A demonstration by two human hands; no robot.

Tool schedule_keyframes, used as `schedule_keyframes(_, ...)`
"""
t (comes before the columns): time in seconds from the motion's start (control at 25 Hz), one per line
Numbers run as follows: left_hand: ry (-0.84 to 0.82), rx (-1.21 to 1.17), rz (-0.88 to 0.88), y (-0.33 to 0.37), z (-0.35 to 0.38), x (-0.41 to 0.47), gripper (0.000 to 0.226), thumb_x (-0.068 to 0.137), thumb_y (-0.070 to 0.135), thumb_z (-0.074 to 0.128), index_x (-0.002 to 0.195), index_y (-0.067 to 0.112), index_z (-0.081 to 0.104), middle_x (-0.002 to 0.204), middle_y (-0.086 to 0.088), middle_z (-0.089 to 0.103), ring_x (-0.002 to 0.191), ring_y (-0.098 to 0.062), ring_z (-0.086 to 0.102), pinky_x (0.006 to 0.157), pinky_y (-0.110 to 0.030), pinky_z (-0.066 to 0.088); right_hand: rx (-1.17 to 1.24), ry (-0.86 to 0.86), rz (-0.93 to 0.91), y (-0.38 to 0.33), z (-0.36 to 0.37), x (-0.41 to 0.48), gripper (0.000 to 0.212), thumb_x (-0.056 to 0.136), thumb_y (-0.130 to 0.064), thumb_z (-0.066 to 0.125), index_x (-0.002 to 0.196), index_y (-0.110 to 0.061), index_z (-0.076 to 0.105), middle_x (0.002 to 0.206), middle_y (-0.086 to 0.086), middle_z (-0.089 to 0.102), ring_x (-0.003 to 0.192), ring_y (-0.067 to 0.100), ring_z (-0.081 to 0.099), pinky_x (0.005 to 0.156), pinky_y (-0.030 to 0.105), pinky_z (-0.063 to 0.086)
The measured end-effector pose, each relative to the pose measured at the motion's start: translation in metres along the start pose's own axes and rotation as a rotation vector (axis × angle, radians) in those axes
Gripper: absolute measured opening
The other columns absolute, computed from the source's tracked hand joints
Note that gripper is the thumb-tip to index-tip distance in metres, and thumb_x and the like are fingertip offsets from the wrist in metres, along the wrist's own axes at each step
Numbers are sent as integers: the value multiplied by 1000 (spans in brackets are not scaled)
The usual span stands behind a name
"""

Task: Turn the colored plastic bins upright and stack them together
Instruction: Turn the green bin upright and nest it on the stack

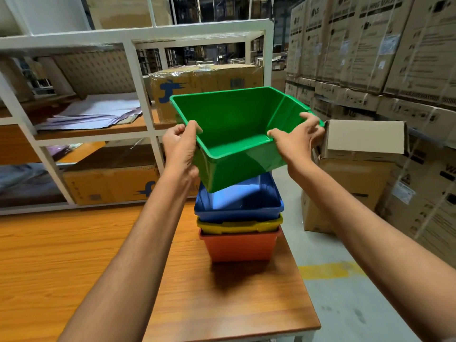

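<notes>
Setting: warehouse, dim aisles far back.
Table (74,255): orange wood grain, front and left, right edge beside the floor.
Floor (357,304): grey concrete, scuffed, with a yellow stripe (330,270).
Rack (138,35): white metal frame behind the table, wooden shelves.
Rack contents: pale sheets (98,112) on the middle shelf, wrapped carton (202,85) beside them, a second carton (111,183) lower down.
Right side: wall of stacked cartons (370,45), strapped, printed with dark text.
Nearer right: open box (365,137), flap up, on other boxes.
Light: even, overhead, soft shadows.
</notes>
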State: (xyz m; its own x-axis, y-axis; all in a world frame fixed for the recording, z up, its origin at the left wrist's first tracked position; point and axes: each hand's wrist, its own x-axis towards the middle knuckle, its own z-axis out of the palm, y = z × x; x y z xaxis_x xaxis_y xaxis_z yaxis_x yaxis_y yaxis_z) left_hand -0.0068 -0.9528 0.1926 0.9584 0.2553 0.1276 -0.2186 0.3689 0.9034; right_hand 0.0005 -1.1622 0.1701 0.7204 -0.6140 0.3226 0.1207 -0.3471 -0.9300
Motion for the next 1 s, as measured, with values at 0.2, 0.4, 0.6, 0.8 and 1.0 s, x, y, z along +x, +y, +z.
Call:
schedule_keyframes(0.2, -24, 0, 36, 4, -5, -7, 22, 87, -8, 52, 75, 10, 56, 69, -3, 64, 49, -7, 61, 43, -16, 48, -418, 245, -340, -29, -12, 4, 49, 66, -25, 67, 113, -27, 53, 136, 4, 37, 133, 28, 32, 105, 43, 32)
schedule_keyframes(0.4, -122, 92, 36, 13, -13, -2, 16, 82, -4, 55, 81, 12, 59, 81, -7, 65, 67, -17, 63, 55, -28, 57, -556, -82, -595, -57, 4, 28, 63, 80, -14, 69, 139, -23, 50, 147, 7, 39, 138, 30, 33, 108, 45, 33)
schedule_keyframes(0.6, -239, 198, 16, 20, -13, -5, 15, 86, -2, 58, 88, 12, 63, 83, -7, 67, 68, -18, 63, 51, -24, 54, -792, -145, -833, -62, 16, 43, 49, 93, -13, 61, 140, -23, 53, 132, 7, 64, 123, 30, 56, 104, 48, 40)
schedule_keyframes(0.8, -227, 256, -2, 16, -26, 10, 23, 89, 34, 75, 105, 20, 67, 101, -4, 74, 95, -23, 71, 79, -39, 60, -731, -86, -738, -72, -7, 48, 27, 100, -21, 62, 126, -26, 66, 115, 7, 74, 108, 31, 68, 91, 42, 51)
schedule_keyframes(1.0, -67, 124, 101, 10, -20, 9, 40, 93, 53, 65, 119, 23, 57, 107, 5, 62, 91, -10, 56, 82, -31, 49, -644, 214, -531, -88, -28, 55, 27, 95, -22, 60, 119, -23, 71, 112, 12, 76, 106, 35, 70, 90, 41, 53)
